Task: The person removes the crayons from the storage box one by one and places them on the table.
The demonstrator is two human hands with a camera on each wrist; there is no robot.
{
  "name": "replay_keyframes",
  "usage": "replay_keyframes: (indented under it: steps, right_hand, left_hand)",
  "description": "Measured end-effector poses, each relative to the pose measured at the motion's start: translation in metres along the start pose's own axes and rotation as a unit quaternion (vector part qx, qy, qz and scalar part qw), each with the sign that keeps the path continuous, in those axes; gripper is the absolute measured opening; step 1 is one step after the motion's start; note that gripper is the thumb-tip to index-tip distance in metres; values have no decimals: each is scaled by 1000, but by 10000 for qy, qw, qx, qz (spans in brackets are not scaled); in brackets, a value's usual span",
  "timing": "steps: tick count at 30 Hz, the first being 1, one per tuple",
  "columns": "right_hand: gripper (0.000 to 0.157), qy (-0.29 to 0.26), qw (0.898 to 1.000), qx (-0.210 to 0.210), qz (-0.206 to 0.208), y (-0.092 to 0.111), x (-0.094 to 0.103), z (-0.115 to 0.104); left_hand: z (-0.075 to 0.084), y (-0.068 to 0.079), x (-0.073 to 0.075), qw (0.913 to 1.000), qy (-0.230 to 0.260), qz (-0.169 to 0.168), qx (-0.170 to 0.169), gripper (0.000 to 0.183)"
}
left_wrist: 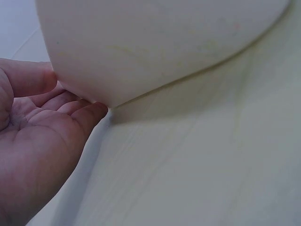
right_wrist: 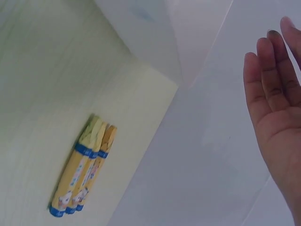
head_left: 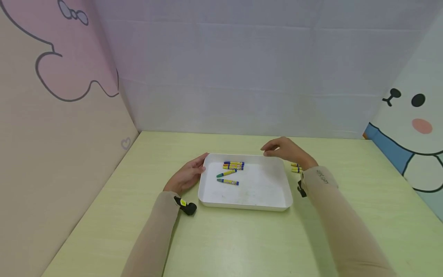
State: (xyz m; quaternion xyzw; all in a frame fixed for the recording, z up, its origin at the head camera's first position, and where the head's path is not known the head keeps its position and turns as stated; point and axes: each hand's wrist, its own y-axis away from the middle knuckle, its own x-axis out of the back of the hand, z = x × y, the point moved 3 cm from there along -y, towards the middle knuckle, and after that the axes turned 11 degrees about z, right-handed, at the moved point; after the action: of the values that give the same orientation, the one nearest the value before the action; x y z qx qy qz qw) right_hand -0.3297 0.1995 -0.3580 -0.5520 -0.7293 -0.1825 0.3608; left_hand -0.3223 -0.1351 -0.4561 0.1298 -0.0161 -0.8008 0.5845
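A shallow white tray [head_left: 256, 188] holds several crayons [head_left: 228, 181] in its left half, some side by side, others lying loose. At the tray's left side my left hand [head_left: 187, 175] grips it. The left wrist view shows the thumb against the tray wall [left_wrist: 150, 42] and the fingers [left_wrist: 89, 115] at its lower edge. Over the far right rim is my right hand [head_left: 285, 149], holding nothing. Its fingers [right_wrist: 265, 70] are fairly straight in the right wrist view. Three yellow-wrapped crayons [right_wrist: 77, 174] lie together on the table beyond the tray's right side, partly hidden by the right arm in the head view.
The pale yellow-green table [head_left: 221, 242] extends around the tray. A plain whitish backdrop [head_left: 242, 77] rises behind it. Cartoon-printed panels stand at the left [head_left: 79, 127] and right [head_left: 412, 115].
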Motion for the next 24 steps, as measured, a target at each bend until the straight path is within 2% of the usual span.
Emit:
replay_keyframes:
  steps: [5, 11, 19, 24]
  right_hand:
    - [29, -3, 9999, -41, -145, -10, -15, -12]
    - [28, -108, 9995, -30, -298, -22, -37, -20]
    - [26, -485, 9937, -256, -982, -29, -70, -20]
    - [25, -461, 9914, -336, -1179, -29, -84, -19]
  left_hand:
    - [2, 1, 0, 10000, 28, -79, -14, 66]
    - [3, 2, -1, 10000, -54, -5, 16, 65]
    - [2, 2, 1, 10000, -6, -1, 49, 65]
    - [2, 3, 0, 10000, 7, -8, 40, 65]
